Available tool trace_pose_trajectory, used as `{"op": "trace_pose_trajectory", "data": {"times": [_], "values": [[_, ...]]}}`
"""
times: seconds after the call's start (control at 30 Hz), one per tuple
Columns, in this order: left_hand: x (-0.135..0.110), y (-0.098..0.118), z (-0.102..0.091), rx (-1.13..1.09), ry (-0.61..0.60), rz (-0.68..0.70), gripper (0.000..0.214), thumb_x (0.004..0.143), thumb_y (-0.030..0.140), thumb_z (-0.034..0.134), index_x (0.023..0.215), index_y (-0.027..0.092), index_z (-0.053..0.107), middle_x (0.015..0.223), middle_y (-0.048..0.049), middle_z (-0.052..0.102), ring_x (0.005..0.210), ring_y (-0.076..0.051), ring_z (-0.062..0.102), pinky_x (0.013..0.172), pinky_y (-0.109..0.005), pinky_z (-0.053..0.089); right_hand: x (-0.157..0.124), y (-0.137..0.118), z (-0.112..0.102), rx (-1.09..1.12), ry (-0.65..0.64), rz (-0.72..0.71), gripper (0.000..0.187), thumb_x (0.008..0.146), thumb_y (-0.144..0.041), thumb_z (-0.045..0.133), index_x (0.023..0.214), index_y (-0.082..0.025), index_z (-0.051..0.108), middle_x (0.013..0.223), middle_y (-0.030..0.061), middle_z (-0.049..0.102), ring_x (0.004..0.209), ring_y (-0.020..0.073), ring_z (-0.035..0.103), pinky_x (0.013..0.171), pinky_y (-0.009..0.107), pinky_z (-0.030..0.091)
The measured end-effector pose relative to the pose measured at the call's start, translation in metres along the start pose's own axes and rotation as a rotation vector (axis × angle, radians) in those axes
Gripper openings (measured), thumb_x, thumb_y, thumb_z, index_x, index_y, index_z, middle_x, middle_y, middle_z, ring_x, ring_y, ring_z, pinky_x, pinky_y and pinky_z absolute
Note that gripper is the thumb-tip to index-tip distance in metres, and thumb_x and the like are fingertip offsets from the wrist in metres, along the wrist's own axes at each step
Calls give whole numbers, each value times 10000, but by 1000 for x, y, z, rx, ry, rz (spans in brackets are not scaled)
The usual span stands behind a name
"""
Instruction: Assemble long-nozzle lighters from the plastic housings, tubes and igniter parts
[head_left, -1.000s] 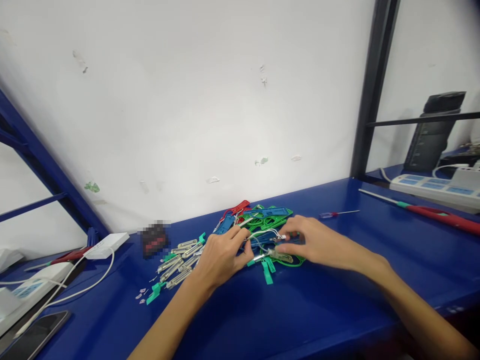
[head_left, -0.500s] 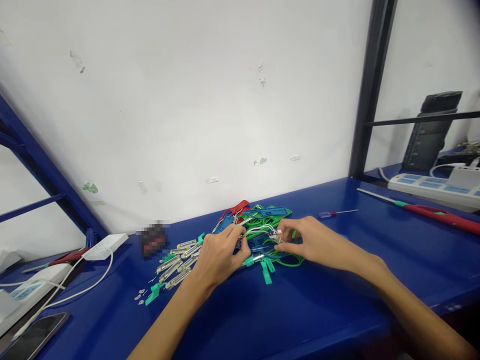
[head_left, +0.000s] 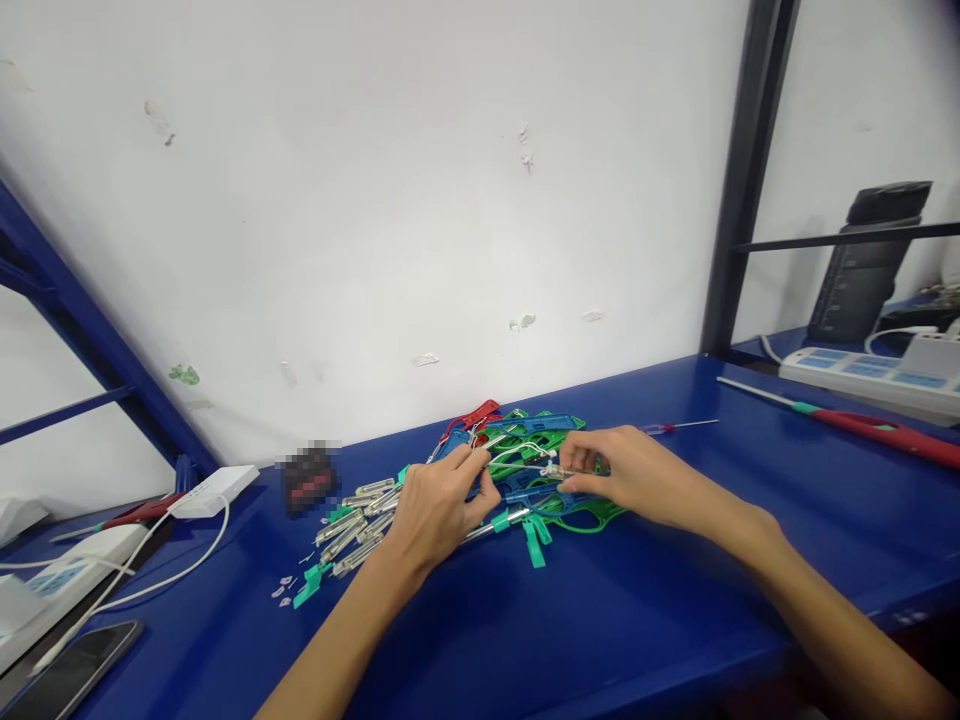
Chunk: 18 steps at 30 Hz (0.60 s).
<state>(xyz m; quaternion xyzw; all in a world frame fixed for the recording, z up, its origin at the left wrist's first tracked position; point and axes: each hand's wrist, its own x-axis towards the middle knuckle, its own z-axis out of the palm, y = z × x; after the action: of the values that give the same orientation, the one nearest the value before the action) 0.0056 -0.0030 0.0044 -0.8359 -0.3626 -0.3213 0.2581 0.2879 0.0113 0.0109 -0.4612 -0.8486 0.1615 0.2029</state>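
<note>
My left hand (head_left: pixel 450 495) is in a pinch above the left side of a pile of coloured plastic lighter casings (head_left: pixel 559 425). A thin pale tube (head_left: pixel 517 465) runs from its fingertips across to my right hand (head_left: pixel 630 475). Between the thumb and fingers of that right hand is a small clear plastic piece with a metal end (head_left: pixel 553 470), mostly covered by the fingers. White wires (head_left: pixel 529 449) curve just behind it. Beside my left hand lie several clear plastic tanks (head_left: pixel 341 535) and green plastic bits (head_left: pixel 311 583).
A purple-handled screwdriver (head_left: pixel 660 429) lies at the right, and a long red lighter (head_left: pixel 877 425) farther right. Power strips (head_left: pixel 862 368) stand at both sides. At the front left is a phone (head_left: pixel 82 670), with a white cable (head_left: pixel 161 600) behind it.
My right hand has moved slightly up, and the clear piece now lies flatter. The thin tube shows stretched between my hands. My left hand stays nearly in place.
</note>
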Motion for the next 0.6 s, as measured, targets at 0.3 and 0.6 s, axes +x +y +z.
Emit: {"op": "trace_pose_trajectory", "data": {"times": [0.3, 0.6], "values": [[0, -1, -1, 33, -19, 11, 220, 1056, 310, 648, 911, 144, 641, 746, 40, 591, 570, -81, 532, 514, -196, 465, 2, 7, 2, -30, 20, 9, 321, 1016, -471, 657, 1164, -188, 691, 1119, 57, 724, 938, 173, 700, 854, 388, 606], [-1, -4, 1, 47, -45, 10, 225, 1056, 340, 653, 952, 141, 652, 778, 31, 613, 576, -81, 541, 525, -202, 484, 4, 10, 3, -39, 20, -6, 328, 1021, -471, 651, 1184, -188, 687, 1135, 61, 722, 942, 173, 702, 847, 384, 609]]}}
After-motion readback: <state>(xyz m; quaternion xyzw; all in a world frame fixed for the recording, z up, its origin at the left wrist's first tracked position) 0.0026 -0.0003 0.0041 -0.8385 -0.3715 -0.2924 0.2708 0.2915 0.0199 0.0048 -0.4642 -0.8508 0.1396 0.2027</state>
